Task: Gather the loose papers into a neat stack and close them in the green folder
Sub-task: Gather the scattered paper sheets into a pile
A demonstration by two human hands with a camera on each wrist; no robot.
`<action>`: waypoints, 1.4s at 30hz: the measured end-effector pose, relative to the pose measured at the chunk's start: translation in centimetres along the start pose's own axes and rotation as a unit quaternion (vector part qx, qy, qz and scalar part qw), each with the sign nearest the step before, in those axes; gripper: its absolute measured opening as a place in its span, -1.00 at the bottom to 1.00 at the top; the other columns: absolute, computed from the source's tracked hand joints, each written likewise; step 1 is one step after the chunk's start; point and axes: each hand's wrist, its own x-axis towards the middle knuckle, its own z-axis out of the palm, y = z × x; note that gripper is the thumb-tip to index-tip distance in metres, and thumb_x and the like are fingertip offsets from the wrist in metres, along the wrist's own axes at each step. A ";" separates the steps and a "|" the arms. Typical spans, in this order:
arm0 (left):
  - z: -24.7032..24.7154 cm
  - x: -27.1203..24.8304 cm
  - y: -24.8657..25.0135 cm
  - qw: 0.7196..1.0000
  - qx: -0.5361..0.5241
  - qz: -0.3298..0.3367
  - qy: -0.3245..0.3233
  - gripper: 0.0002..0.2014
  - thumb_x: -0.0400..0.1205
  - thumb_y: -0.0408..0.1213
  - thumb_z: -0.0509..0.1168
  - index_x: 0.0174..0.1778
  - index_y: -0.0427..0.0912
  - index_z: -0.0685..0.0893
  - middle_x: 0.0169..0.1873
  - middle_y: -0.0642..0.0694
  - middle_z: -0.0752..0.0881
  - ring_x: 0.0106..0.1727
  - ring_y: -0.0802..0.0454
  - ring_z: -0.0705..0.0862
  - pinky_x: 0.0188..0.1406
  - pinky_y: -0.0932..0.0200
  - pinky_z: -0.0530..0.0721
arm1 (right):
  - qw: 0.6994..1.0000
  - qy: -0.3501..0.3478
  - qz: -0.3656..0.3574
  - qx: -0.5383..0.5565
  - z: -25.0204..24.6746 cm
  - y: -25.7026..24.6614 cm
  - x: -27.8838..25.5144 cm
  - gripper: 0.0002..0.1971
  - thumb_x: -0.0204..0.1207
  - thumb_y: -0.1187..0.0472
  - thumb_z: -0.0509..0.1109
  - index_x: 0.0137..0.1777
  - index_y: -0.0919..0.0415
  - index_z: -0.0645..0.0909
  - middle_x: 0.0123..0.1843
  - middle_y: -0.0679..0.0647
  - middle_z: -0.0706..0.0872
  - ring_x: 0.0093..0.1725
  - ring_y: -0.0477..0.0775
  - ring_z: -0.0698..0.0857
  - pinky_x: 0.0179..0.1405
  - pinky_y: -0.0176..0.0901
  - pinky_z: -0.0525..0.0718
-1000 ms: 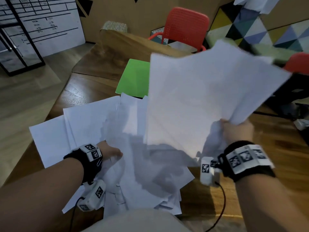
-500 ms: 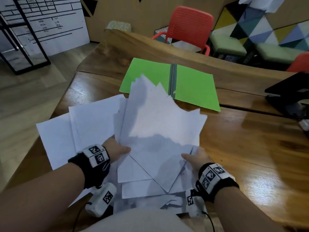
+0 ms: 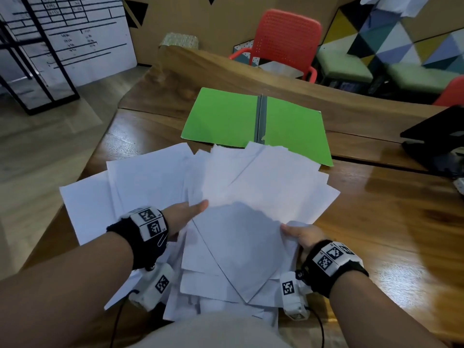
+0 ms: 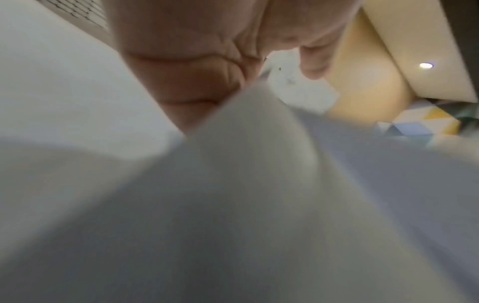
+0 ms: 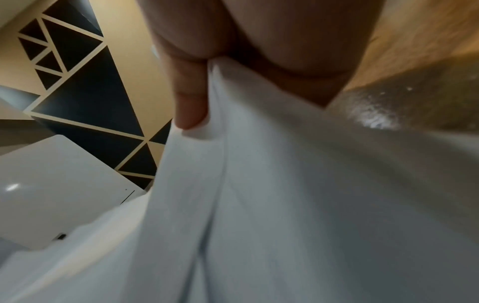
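Your papers (image 3: 251, 187) lie fanned in a skewed pile on the table (image 3: 376, 222), just this side of the folder (image 3: 226, 116), which lies open and flat; the far corners of the top sheets overlap its near edge. More sheets spread out to the left of the pile, away from the folder's spine.

Your left hand (image 3: 184, 214) has slid in at the pile's left side with its thumb on top; the left wrist view shows the fingers (image 4: 197, 82) curled against a buckled sheet, so it looks to be grasping a few sheets. Your right hand (image 3: 302, 234) pinches the pile's near right edge, thumb (image 5: 190, 98) pressed on top of several layers.

Expect the sheets to be light, limp and slick against each other: they will likely slide and fan if you lift by one corner. Better to take hold at opposite long edges, squeeze inward, then tap an edge on the table to square the stack. Sweep in the left-hand strays before you move anything toward the folder.
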 end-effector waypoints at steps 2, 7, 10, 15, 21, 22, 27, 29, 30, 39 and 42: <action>-0.1 0.4 0.5 0.995 -0.077 -0.038 0.053 -0.47 0.46 0.28 0.24 -0.14 -0.20 0.59 -0.42 -0.21 0.56 -0.51 -0.07 0.47 -0.32 0.14 0.53 | 1.000 -0.003 0.018 0.015 -0.1 0.0 -0.4 -0.60 0.16 0.28 0.65 -0.05 0.51 0.70 -0.22 0.42 0.82 -0.19 0.48 0.79 -0.04 0.60 0.63; 0.8 0.2 1.2 0.988 0.093 -0.043 0.116 -0.68 0.71 -0.11 0.03 -0.09 -0.30 0.54 0.18 -0.26 0.56 0.18 -0.18 0.55 0.07 0.20 0.43 | 1.000 -0.009 0.019 -0.023 -0.5 -0.1 -0.4 -0.66 0.23 0.34 0.61 -0.02 0.50 0.71 -0.15 0.43 0.81 -0.14 0.49 0.79 0.00 0.53 0.66; 2.0 -0.4 1.8 0.984 0.152 0.013 0.089 -0.81 0.64 -0.28 0.15 0.03 -0.30 0.58 0.11 -0.20 0.57 0.21 -0.16 0.56 0.02 0.19 0.42 | 0.991 0.006 0.000 -0.131 -0.7 -0.5 0.0 -0.53 0.23 0.25 0.61 0.12 0.47 0.66 -0.08 0.39 0.79 -0.11 0.38 0.77 -0.01 0.16 0.72; 4.5 0.2 2.3 0.984 0.160 0.078 0.021 -0.39 0.54 -0.32 0.32 0.51 -0.13 0.29 0.34 -0.19 0.58 0.30 -0.16 0.57 0.13 0.18 0.48 | 0.985 0.029 -0.013 -0.172 -0.6 -0.6 0.0 -0.28 0.21 0.06 0.62 0.28 0.48 0.52 0.15 0.32 0.72 0.06 0.34 0.72 0.00 0.06 0.70; 3.2 -0.8 2.8 0.989 0.120 0.090 0.008 -0.28 0.23 0.06 0.36 0.25 -0.31 0.60 0.16 -0.29 0.71 0.16 -0.24 0.68 0.28 -0.09 0.62 | 0.996 -0.018 0.044 0.072 -2.4 1.3 -1.6 -0.38 0.15 0.05 0.64 0.24 0.16 0.61 0.21 0.09 0.64 0.19 0.30 0.68 0.30 0.30 0.58; 3.1 -0.5 2.7 0.987 0.138 0.084 0.023 -0.36 0.37 0.06 0.34 0.25 -0.33 0.59 0.19 -0.29 0.69 0.16 -0.24 0.66 0.26 -0.02 0.60 | 0.994 -0.038 0.048 0.085 -2.4 1.6 -1.5 -0.33 0.09 0.04 0.66 0.26 0.15 0.62 0.24 0.12 0.63 0.20 0.31 0.68 0.31 0.37 0.55; 3.1 0.3 2.3 0.958 0.234 0.080 0.142 -0.37 0.47 0.16 0.24 0.36 -0.17 0.46 0.32 -0.19 0.57 0.31 -0.23 0.57 0.24 0.05 0.54 | 0.998 0.032 0.022 -0.041 -2.8 2.2 1.0 -0.31 -0.22 0.02 0.77 -0.09 0.41 0.75 0.03 0.48 0.76 0.02 0.55 0.73 0.15 0.52 0.61; 2.1 0.4 1.7 0.928 0.271 0.028 0.253 -0.33 0.47 0.11 0.27 0.47 -0.10 0.34 0.42 -0.29 0.43 0.38 -0.30 0.48 0.35 -0.10 0.48 | 0.992 0.069 0.008 -0.103 -3.7 3.3 3.8 0.04 -0.42 -0.13 0.75 0.15 0.39 0.68 0.14 0.38 0.75 0.09 0.44 0.74 0.17 0.37 0.66; 1.5 0.7 1.2 0.923 0.261 0.000 0.284 -0.29 0.49 0.06 0.30 0.51 -0.13 0.26 0.45 -0.31 0.36 0.42 -0.32 0.44 0.38 -0.14 0.44 | 0.990 0.069 0.009 -0.123 -3.9 3.5 4.4 0.12 -0.46 -0.17 0.70 0.22 0.37 0.64 0.17 0.33 0.75 0.10 0.40 0.74 0.17 0.33 0.67; 0.7 0.8 1.8 0.954 0.259 0.017 0.147 -0.49 0.45 0.00 0.37 0.23 -0.25 0.61 0.23 -0.27 0.66 -0.02 -0.11 0.55 -0.03 0.18 0.47 | 0.986 0.068 0.010 -0.151 -3.0 2.0 1.9 -0.07 -0.10 -0.09 0.65 0.28 0.41 0.57 0.20 0.34 0.73 0.12 0.39 0.73 0.20 0.28 0.67; -1.2 -0.5 3.6 0.935 0.226 0.077 0.263 -0.59 0.53 -0.08 0.31 0.14 -0.34 0.64 0.17 -0.37 0.69 0.03 -0.25 0.63 -0.11 0.15 0.43 | 0.983 0.074 0.011 -0.171 -2.2 0.8 -0.6 -0.25 0.23 0.03 0.62 0.33 0.47 0.50 0.26 0.36 0.68 0.18 0.40 0.69 0.24 0.23 0.65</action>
